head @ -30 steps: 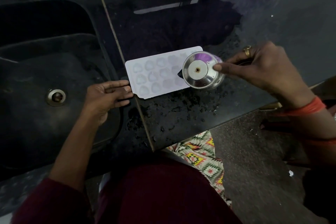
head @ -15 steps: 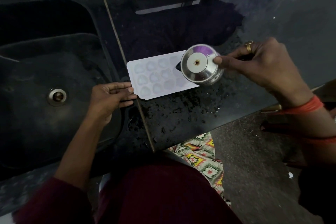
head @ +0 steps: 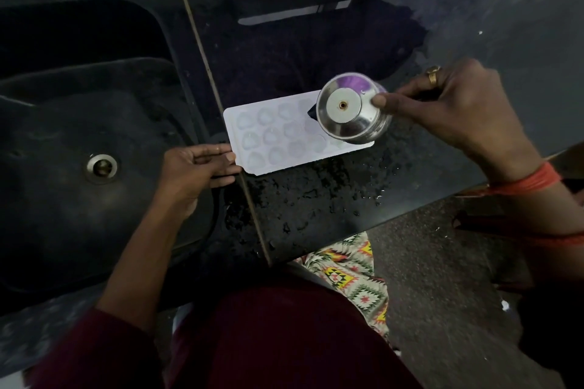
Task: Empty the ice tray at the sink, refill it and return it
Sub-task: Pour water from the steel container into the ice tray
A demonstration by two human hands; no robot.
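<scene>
The fingers (head: 218, 157) of the left hand (head: 196, 172) lie straight and pressed together side by side. Their tips touch the near left corner of a white, rectangular plastic ice tray (head: 278, 139). The left forearm reaches in over the front edge of a dark, matt sink (head: 63, 123), which has a round metal drain (head: 101, 166) in its floor.

The right hand (head: 458, 117) grips a round, shiny steel pot (head: 347, 110). The thumb tip presses on the pot's rounded side and the other fingers are curled behind it, round a part that cannot be made out. The pot is tipped so that its flat base faces the camera, and it hangs over the right end of the tray, hiding the cells there. A gold ring (head: 433, 74) sits on one finger and an orange band (head: 531, 181) circles the wrist.

The tray lies flat on the black stone counter (head: 316, 205), just right of the thin seam that runs beside the sink. Its rounded cells stand in three rows. Whether they hold water cannot be told. Water drops speckle the counter in front of the tray.

Below the counter's edge show a patterned cloth (head: 354, 275), a dark red garment (head: 284, 341) and the grey speckled floor (head: 442, 278).
</scene>
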